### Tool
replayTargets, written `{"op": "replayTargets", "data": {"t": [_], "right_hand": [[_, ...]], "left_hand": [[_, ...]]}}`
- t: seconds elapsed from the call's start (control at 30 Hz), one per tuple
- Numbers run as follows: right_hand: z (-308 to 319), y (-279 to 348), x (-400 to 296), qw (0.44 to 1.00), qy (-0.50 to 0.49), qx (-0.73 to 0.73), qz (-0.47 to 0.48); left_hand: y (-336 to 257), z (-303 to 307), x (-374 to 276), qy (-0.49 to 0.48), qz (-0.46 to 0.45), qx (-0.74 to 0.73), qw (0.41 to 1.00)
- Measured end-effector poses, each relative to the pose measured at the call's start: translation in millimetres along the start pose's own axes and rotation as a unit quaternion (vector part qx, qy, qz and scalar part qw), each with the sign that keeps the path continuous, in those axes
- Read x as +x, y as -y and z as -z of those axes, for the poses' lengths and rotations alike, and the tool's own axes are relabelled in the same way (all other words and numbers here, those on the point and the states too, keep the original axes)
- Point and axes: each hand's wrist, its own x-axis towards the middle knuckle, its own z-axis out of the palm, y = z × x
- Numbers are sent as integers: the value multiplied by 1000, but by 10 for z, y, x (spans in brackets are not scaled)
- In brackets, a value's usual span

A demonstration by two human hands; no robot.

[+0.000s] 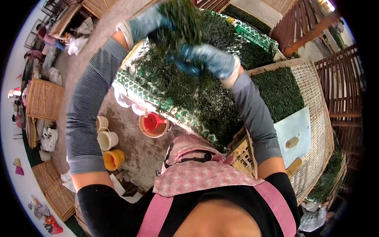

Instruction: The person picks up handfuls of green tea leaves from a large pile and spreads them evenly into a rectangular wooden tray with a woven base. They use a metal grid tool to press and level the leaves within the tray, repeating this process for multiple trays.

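A large loose heap of thin dark green leaves [189, 91] covers a table with a green-and-white patterned cover [142, 89]. Above it, my left hand [148, 25], in a blue-coated glove, is closed on one side of a blurred bunch of the leaves [182, 20]. My right hand [204, 60], gloved alike, is at the lower side of the same bunch with its fingers curled; motion blur hides whether it grips any. To the right lies a woven bamboo tray [314, 86] with a neat rectangular mat of leaves [278, 91] on it.
A pale blue board with a small handle [296, 130] lies on the tray. Below the table's left edge, a tub with a red scoop [154, 123], white buckets [108, 139] and a yellow bucket [114, 159] stand on the floor. Wooden racks [340, 80] rise at right. People are at far left.
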Motion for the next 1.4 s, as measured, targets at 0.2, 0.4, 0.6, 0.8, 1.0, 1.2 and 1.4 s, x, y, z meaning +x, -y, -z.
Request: {"op": "replayTargets", "data": {"t": [0.2, 0.4, 0.6, 0.8, 1.0, 1.2, 1.4], "right_hand": [[57, -954, 42, 973, 40, 28, -224], [39, -566, -505, 938, 17, -340, -58], [-219, 92, -710, 722, -258, -563, -309], [346, 285, -593, 894, -418, 157, -34], [254, 437, -253, 841, -522, 113, -88], [864, -150, -272, 871, -445, 103, -178], [888, -198, -57, 913, -333, 178, -156]], "left_hand": [[2775, 856, 254, -29, 188, 359, 914], [3623, 393, 2023, 49, 190, 604, 772], [3452, -941, 2845, 155, 122, 570, 797], [3582, -763, 1710, 211, 56, 649, 729], [2275, -436, 740, -77, -76, 663, 741], [1104, -242, 665, -220, -243, 592, 736], [23, 432, 373, -240, -332, 470, 782]]}}
